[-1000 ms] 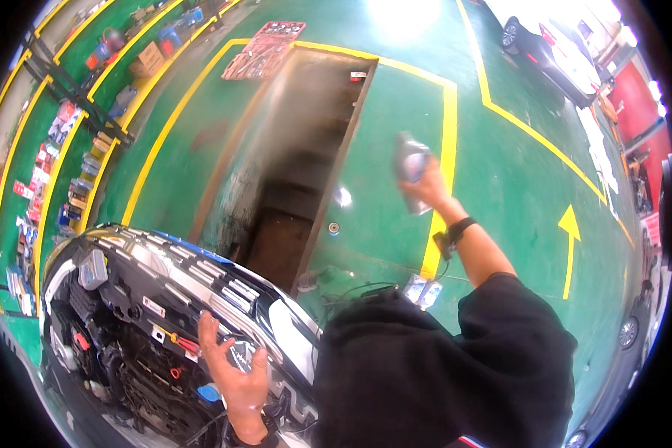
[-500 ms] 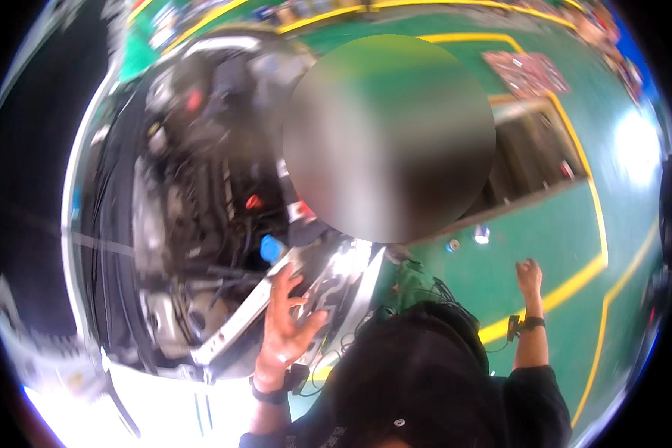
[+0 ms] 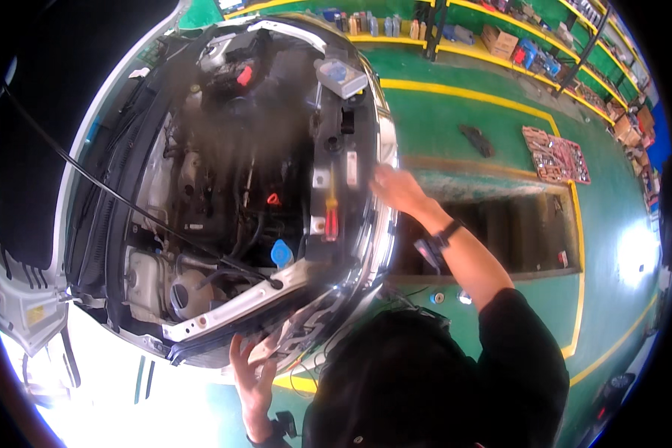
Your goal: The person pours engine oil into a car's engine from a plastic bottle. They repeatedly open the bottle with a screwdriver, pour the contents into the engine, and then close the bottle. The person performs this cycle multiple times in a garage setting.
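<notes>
A car's engine bay (image 3: 216, 187) lies in front of me under its raised hood. At the car's front edge is my right hand (image 3: 402, 190), fingers loosely bent and apart, with nothing visible in them; I cannot tell whether it touches the trim. To its left, a screwdriver with a red and yellow handle (image 3: 331, 220) lies on the black front panel (image 3: 337, 160). My left hand (image 3: 252, 381) is open and empty beside the headlight (image 3: 295, 328), thumb and fingers spread. A blue cap (image 3: 281, 254) sits in the bay near the white fender rail (image 3: 231, 302).
A prop rod (image 3: 112, 187) slants across the bay. On the front panel's far end stands a grey box (image 3: 342, 77). Right of the car a floor pit (image 3: 530, 231) opens. Beyond it lies a red tool case (image 3: 556, 155); yellow shelves (image 3: 493, 63) line the back.
My right hand has swung left and forward to the car's front edge. My left hand has moved back toward me and a little left. My view has shifted, uncovering the front panel and screwdriver.
</notes>
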### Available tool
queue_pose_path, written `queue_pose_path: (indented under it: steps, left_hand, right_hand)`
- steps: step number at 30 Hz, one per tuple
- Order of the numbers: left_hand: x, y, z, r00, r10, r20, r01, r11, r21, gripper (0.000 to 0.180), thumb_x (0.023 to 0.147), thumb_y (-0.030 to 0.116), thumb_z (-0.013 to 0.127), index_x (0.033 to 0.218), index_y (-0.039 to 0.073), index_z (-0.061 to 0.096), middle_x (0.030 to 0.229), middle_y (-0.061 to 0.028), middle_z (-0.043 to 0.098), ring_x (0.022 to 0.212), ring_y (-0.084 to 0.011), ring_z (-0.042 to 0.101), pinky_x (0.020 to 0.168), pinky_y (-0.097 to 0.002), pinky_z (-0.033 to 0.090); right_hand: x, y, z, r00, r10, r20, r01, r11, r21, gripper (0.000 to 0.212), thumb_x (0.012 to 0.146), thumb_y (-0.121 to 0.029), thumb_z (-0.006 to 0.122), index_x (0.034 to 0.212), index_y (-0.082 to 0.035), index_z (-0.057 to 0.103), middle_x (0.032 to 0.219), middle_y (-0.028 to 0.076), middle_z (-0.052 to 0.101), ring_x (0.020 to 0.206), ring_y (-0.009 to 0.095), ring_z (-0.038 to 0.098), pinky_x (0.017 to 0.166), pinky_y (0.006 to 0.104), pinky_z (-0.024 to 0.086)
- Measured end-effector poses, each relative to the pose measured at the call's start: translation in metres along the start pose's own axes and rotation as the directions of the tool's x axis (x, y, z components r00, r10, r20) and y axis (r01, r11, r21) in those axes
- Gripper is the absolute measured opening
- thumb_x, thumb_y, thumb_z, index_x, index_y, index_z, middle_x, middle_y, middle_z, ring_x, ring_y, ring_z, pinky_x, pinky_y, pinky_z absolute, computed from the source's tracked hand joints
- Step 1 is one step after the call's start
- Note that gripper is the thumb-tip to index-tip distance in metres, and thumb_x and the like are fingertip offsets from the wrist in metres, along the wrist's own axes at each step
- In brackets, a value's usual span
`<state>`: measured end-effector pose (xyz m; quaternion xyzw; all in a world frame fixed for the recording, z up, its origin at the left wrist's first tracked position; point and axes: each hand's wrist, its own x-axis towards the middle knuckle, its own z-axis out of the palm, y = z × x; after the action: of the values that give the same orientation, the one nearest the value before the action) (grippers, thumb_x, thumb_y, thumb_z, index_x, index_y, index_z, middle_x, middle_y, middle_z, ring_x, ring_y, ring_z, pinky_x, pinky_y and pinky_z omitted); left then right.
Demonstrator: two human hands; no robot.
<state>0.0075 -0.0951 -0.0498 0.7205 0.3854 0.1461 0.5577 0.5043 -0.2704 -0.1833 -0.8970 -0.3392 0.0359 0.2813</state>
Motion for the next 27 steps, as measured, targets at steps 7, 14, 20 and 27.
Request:
queue_pose_path:
  steps: [7,14,20,27]
  left_hand:
    - [-0.04,-0.031,-0.002,0.921,-0.177,-0.348,0.124,0.978,-0.168,0.09,0.091,0.026,0.075,0.166,0.006,0.029,0.167,-0.0157,0.033,0.141,-0.0353,0.048,0.1,-0.0388,0.05]
    - [-0.06,0.049,0.052,0.708,-0.47,-0.527,0.288,0.873,-0.393,0.079,0.097,0.007,0.069,0.164,-0.002,0.027,0.166,-0.0195,0.033,0.145,-0.0316,0.044,0.119,-0.0443,0.041]
    - [-0.075,-0.004,0.068,0.66,-0.395,-0.639,0.26,0.918,-0.299,0.092,0.09,0.013,0.078,0.164,-0.001,0.025,0.163,-0.0237,0.036,0.138,-0.0325,0.053,0.094,-0.0377,0.058]
    - [-0.067,0.044,0.098,0.605,-0.42,-0.677,0.395,0.896,-0.203,0.1,0.092,0.031,0.082,0.162,-0.007,0.023,0.163,-0.0281,0.033,0.144,-0.0375,0.049,0.103,-0.043,0.057]
  right_hand:
    - [0.169,-0.012,-0.029,0.954,0.295,-0.058,-0.297,0.953,-0.051,0.095,0.088,-0.052,0.075,0.151,0.01,0.039,0.138,0.034,0.061,0.13,0.047,0.061,0.11,0.0498,0.051]
    - [0.298,-0.017,-0.03,0.959,0.247,-0.139,-0.277,0.919,-0.281,0.127,0.068,-0.065,0.091,0.157,0.006,0.035,0.143,0.027,0.061,0.131,0.041,0.062,0.109,0.0468,0.052]
    - [0.438,0.167,0.017,0.971,-0.183,-0.156,0.153,0.971,-0.184,0.1,0.064,-0.055,0.098,0.137,0.005,0.064,0.131,0.024,0.071,0.123,0.035,0.069,0.101,0.0454,0.056]
    - [0.445,0.114,0.033,0.926,0.332,0.183,-0.293,0.933,-0.208,0.075,0.077,-0.051,0.087,0.137,-0.01,0.068,0.132,0.015,0.071,0.122,0.033,0.066,0.102,0.0466,0.054]
